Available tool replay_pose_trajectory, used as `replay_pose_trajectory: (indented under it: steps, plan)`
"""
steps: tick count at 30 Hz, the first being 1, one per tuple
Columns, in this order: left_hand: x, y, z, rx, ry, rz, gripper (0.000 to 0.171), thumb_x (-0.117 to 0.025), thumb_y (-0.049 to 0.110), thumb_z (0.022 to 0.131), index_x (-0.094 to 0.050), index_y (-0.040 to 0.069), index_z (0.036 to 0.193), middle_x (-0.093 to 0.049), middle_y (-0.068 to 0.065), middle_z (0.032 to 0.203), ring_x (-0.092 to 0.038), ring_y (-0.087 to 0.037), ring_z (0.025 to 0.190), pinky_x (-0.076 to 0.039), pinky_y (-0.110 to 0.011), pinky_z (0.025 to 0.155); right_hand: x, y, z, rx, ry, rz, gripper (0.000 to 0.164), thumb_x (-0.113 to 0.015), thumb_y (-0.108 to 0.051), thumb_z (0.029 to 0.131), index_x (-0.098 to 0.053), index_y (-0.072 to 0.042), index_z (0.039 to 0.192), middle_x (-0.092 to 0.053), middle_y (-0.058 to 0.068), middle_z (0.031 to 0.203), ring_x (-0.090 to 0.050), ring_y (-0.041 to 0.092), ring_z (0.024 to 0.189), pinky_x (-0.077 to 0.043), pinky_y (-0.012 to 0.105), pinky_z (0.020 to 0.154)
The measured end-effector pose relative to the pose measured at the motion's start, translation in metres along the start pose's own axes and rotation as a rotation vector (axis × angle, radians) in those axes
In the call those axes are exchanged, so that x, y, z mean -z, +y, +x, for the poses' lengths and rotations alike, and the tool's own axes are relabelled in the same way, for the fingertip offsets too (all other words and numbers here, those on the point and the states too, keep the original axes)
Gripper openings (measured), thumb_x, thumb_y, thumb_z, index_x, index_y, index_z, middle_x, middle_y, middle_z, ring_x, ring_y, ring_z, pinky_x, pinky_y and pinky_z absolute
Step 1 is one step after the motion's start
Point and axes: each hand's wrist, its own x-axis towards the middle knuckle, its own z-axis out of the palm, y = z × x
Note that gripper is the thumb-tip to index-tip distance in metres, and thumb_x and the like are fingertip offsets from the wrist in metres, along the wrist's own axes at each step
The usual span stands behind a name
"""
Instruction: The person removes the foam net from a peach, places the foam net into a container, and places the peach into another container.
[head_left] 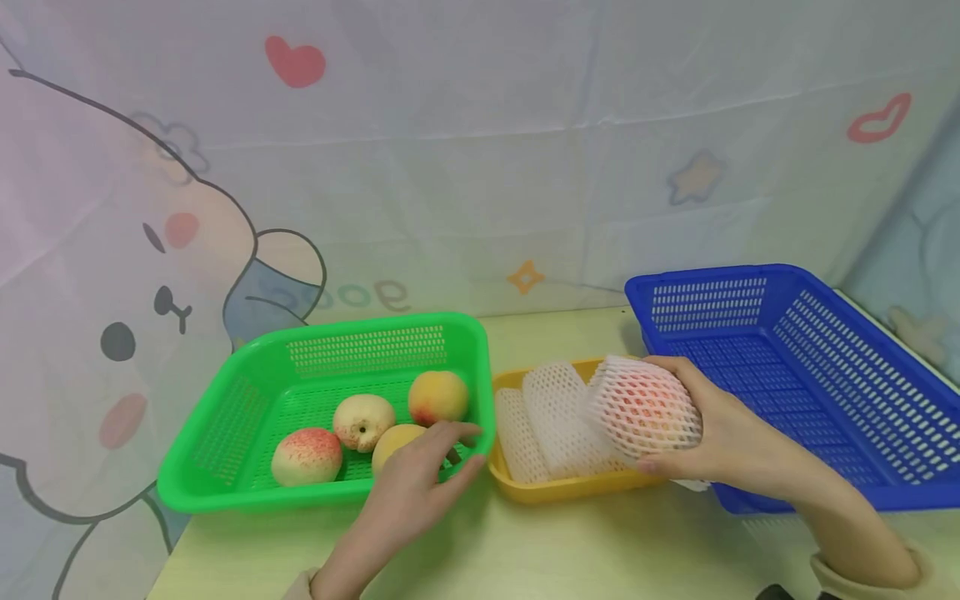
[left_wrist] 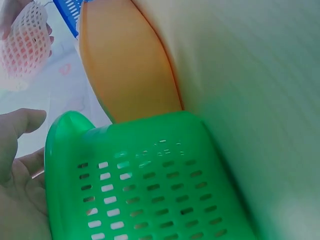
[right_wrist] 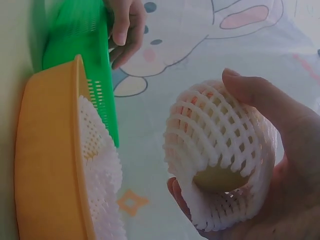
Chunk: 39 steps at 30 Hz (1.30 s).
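Note:
My right hand [head_left: 723,437] grips a peach [head_left: 643,407] wrapped in a white foam net sleeve, held over the yellow basket [head_left: 525,493]. In the right wrist view, one end of the sleeve [right_wrist: 215,150] gapes and bare peach shows through it. My left hand [head_left: 420,471] is over the front right corner of the green basket [head_left: 247,500], its fingers loosely bent and nothing between them. A yellow peach [head_left: 393,442] lies partly hidden behind that hand. Three more peaches sit in the green basket: a red one [head_left: 307,458], a pale one [head_left: 364,419] and an orange one [head_left: 438,395].
Several flat white foam net sleeves [head_left: 551,417] lie in the yellow basket, which stands between the green basket and a blue basket [head_left: 757,350] at the right. All three rest on a pale yellow table [head_left: 555,550]. A printed cloth [head_left: 480,167] hangs behind them.

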Motion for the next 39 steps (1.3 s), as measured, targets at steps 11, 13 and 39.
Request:
replay_pose_trajectory:
  steps: [11, 13, 39]
  plan:
    - [-0.003, 0.006, 0.002, -0.083, 0.05, 0.02, 0.024, -0.068, 0.023, 0.088, -0.066, 0.016, 0.111, -0.064, 0.006, 0.1, -0.062, -0.008, 0.088, -0.051, -0.022, 0.075, -0.01, -0.005, 0.003, -0.001, -0.06, 0.077, 0.089, -0.083, -0.032, 0.071, -0.031, -0.023, 0.144, -0.056, 0.012, 0.123, -0.057, 0.025, 0.105, -0.051, 0.035, 0.074]
    - [-0.004, 0.007, 0.003, -0.109, 0.067, 0.024, 0.024, -0.069, 0.023, 0.087, -0.067, 0.016, 0.11, -0.064, 0.006, 0.1, -0.061, -0.009, 0.088, -0.051, -0.022, 0.075, -0.012, -0.006, 0.003, 0.003, -0.075, 0.09, 0.09, -0.084, -0.033, 0.07, -0.032, -0.024, 0.143, -0.055, 0.012, 0.123, -0.056, 0.025, 0.105, -0.051, 0.035, 0.075]
    - [-0.012, 0.023, 0.006, -0.385, 0.095, -0.417, 0.021, -0.065, 0.004, 0.089, -0.065, 0.01, 0.11, -0.067, -0.003, 0.101, -0.066, -0.013, 0.09, -0.056, -0.023, 0.078, -0.055, -0.008, 0.005, 0.111, -0.182, 0.121, 0.091, -0.085, -0.04, 0.066, -0.035, -0.026, 0.141, -0.055, 0.011, 0.127, -0.059, 0.024, 0.105, -0.052, 0.026, 0.079]
